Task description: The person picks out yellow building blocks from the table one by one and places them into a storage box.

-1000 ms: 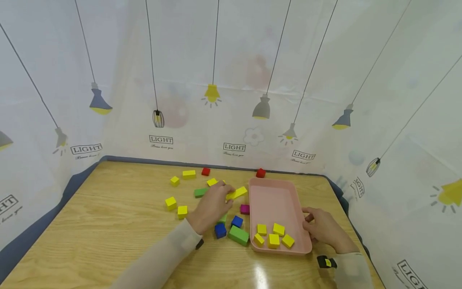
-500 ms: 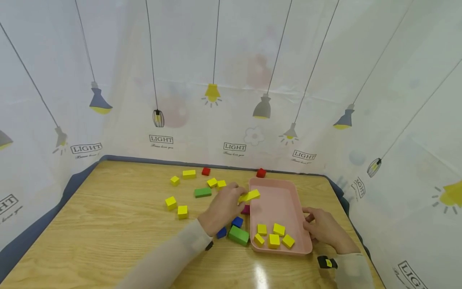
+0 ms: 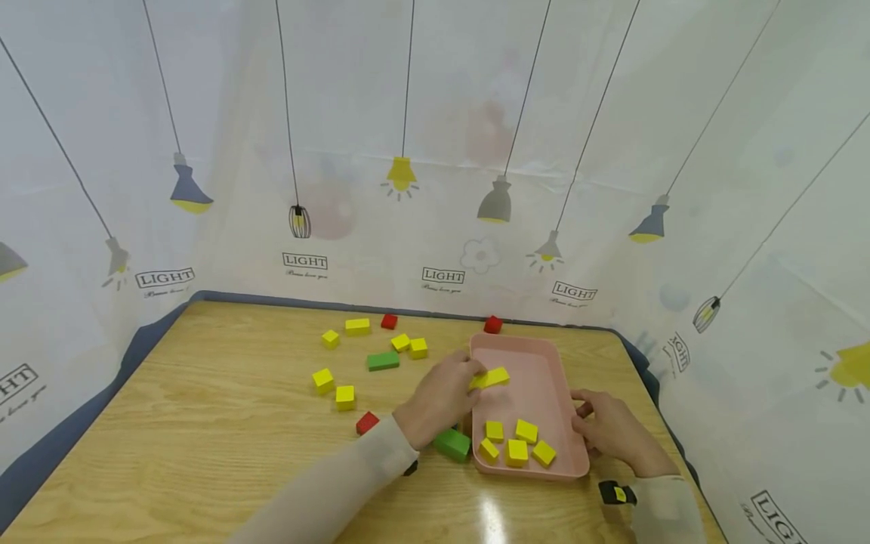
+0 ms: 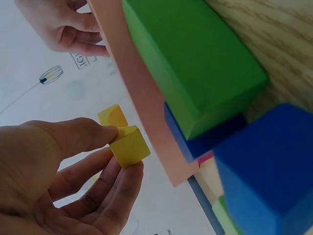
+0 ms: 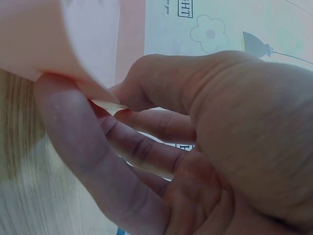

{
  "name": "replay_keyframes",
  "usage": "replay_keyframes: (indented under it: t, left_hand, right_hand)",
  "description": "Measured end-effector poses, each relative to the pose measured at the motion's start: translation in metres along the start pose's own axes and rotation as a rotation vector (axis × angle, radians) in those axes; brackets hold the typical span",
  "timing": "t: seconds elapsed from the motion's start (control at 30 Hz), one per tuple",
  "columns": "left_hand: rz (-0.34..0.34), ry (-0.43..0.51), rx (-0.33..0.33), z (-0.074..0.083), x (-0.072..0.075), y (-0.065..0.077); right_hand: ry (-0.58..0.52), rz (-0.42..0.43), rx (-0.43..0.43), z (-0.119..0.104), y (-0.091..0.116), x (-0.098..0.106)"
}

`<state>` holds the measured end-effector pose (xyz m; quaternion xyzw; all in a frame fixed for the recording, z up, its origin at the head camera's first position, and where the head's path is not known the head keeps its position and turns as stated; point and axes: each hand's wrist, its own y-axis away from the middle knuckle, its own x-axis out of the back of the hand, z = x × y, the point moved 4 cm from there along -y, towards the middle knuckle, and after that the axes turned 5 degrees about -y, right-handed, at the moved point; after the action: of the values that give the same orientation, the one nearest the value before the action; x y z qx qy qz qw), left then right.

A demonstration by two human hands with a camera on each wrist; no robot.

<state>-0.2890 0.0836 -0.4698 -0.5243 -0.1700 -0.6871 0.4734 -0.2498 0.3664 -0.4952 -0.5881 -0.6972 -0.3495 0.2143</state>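
Note:
My left hand point(image 3: 442, 397) pinches a yellow block point(image 3: 495, 377) between thumb and fingers, over the left part of a pink tray point(image 3: 523, 351). In the left wrist view, the thumb and fingertips meet on the sides of the yellow block point(image 4: 131, 149), beside the tray wall point(image 4: 142, 112). At the tray's right side, my right hand point(image 3: 612, 431) grips the rim, thumb on top and fingers beneath in the right wrist view. Several yellow blocks point(image 3: 516, 452) lie at the tray's near end.
Left of the tray lie more yellow blocks point(image 3: 345, 397), a green block point(image 3: 384, 361) and a red block point(image 3: 368, 423). Another green block point(image 3: 452, 445) sits against the tray's near left side. Blue blocks point(image 4: 269, 166) show in the left wrist view. A red block point(image 3: 493, 324) lies behind the tray.
My left hand has carried the yellow block rightward from the table to over the tray, uncovering the red block left of its wrist. The right hand and tray have stayed in place.

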Motion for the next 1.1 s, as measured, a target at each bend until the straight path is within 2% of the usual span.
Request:
replay_keyframes:
  t: [0.27,0.53,0.77,1.1]
  left_hand:
    - [-0.018,-0.024,-0.020,0.009,-0.013,-0.002]
    - [-0.066,-0.016,-0.034,0.018,-0.021,-0.003]
    - [-0.123,0.002,-0.032,0.021,-0.031,-0.002]
    - [-0.090,-0.020,-0.032,0.019,-0.029,-0.002]
  right_hand:
    - [0.004,-0.003,-0.009,0.002,-0.001,-0.001]
    - [-0.009,-0.005,-0.009,0.002,-0.001,-0.001]
    - [-0.017,0.002,-0.017,0.002,-0.002,-0.002]
    - [-0.007,0.001,-0.023,0.003,-0.002,-0.002]
